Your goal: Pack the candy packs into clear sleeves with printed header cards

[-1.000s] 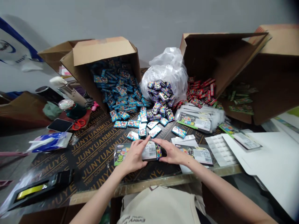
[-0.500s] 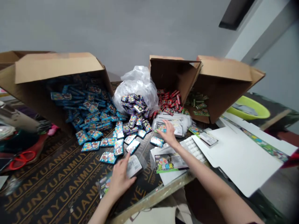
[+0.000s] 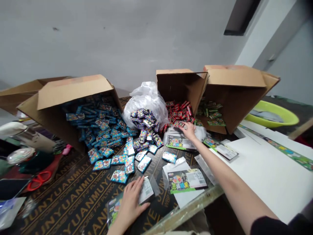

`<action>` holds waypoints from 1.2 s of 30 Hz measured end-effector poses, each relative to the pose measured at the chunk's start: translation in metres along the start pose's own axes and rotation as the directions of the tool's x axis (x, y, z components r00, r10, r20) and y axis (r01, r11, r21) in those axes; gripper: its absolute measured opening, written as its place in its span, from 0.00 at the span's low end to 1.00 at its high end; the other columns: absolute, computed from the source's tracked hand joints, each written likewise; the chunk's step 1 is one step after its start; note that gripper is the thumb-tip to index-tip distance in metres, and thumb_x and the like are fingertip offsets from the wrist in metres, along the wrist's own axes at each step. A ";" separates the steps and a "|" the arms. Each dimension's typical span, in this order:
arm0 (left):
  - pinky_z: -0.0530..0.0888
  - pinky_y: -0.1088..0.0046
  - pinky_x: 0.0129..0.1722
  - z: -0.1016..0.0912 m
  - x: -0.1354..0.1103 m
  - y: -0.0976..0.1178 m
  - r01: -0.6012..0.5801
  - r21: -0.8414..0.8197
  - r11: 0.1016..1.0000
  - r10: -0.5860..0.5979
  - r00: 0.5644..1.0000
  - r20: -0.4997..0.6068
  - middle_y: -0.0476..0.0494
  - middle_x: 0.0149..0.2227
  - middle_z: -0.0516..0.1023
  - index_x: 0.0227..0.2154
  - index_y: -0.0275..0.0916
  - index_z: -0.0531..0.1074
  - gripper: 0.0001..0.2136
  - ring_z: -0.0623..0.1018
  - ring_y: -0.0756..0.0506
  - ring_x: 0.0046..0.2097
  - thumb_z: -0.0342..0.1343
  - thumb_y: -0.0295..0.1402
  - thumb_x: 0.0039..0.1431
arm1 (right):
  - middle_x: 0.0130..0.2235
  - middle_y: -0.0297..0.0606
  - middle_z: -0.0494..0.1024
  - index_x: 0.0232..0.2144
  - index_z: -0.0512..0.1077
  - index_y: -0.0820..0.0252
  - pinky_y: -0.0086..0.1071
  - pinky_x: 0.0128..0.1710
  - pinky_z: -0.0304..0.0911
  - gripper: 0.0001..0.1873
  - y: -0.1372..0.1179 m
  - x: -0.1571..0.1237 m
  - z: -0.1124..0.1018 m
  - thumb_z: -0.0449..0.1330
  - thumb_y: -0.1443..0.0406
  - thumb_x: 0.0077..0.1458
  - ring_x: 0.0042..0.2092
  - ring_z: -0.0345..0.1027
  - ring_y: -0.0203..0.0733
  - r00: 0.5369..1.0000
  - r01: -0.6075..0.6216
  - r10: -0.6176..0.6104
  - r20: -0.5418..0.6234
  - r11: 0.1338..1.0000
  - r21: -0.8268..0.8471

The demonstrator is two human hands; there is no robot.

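My left hand [image 3: 130, 200] lies flat, fingers stretched out, across a printed clear packet [image 3: 146, 190] at the table's front. Above its fingertips are several blue candy boxes [image 3: 144, 164]. My right hand [image 3: 189, 131] reaches to the front of the red pile, fingers closed at the right end of a small red candy box [image 3: 178, 124]. Below that hand lies a stack of printed packets [image 3: 179, 142]. Another printed packet [image 3: 187, 180] rests on white cards between my arms. Purple candy boxes [image 3: 144, 119] spill from a clear plastic bag [image 3: 146, 94].
Open cartons on their sides hold blue boxes [image 3: 95, 120], red boxes [image 3: 182, 109] and green boxes [image 3: 215, 116]. At the left are red-handled scissors [image 3: 39, 180]; at the right, white sheets [image 3: 256, 163] and a yellow-green basin [image 3: 272, 114]. A ledge [image 3: 186, 209] borders the front.
My right hand has moved forward from the packet stack to the red boxes and closed on one. My left hand stays on its packet, fingers now flatter. The camera view has shifted.
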State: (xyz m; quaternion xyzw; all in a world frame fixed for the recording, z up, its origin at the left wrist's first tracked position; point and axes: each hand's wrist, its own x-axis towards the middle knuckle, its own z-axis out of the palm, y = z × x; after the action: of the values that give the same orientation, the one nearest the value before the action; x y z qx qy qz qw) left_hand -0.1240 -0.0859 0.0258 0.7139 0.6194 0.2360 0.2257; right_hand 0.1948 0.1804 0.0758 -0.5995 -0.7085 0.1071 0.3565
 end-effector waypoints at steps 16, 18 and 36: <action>0.73 0.71 0.32 -0.015 0.029 0.057 0.406 -0.894 0.191 -0.470 0.837 0.280 0.43 0.28 0.77 0.48 0.31 0.64 0.31 0.76 0.48 0.28 0.66 0.32 0.37 | 0.59 0.45 0.55 0.59 0.47 0.55 0.46 0.57 0.44 0.49 -0.126 -0.168 0.000 0.65 0.55 0.37 0.59 0.47 0.52 0.754 0.314 -0.522 0.397 0.819 0.481; 0.73 0.68 0.33 -0.014 0.026 0.053 0.409 -0.871 0.272 -0.430 0.861 0.270 0.41 0.30 0.77 0.52 0.32 0.60 0.33 0.77 0.47 0.29 0.63 0.35 0.41 | 0.55 0.44 0.61 0.56 0.52 0.55 0.44 0.55 0.48 0.43 -0.131 -0.177 0.010 0.64 0.59 0.38 0.56 0.53 0.51 0.781 0.343 -0.520 0.346 0.820 0.458; 0.63 0.61 0.51 -0.029 -0.012 0.018 -0.064 -0.087 0.994 0.066 0.998 0.019 0.40 0.51 0.65 0.61 0.42 0.40 0.48 0.67 0.40 0.51 0.62 0.31 0.37 | 0.57 0.44 0.59 0.57 0.50 0.54 0.49 0.58 0.36 0.47 -0.107 -0.185 0.019 0.65 0.53 0.37 0.58 0.51 0.51 0.614 0.236 -0.521 0.594 0.838 0.491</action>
State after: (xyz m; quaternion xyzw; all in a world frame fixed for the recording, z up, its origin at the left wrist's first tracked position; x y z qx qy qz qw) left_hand -0.1296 -0.0990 0.0592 0.7258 0.5827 0.2618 0.2553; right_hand 0.1047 -0.0131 0.0545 -0.2672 -0.8685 0.3786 0.1761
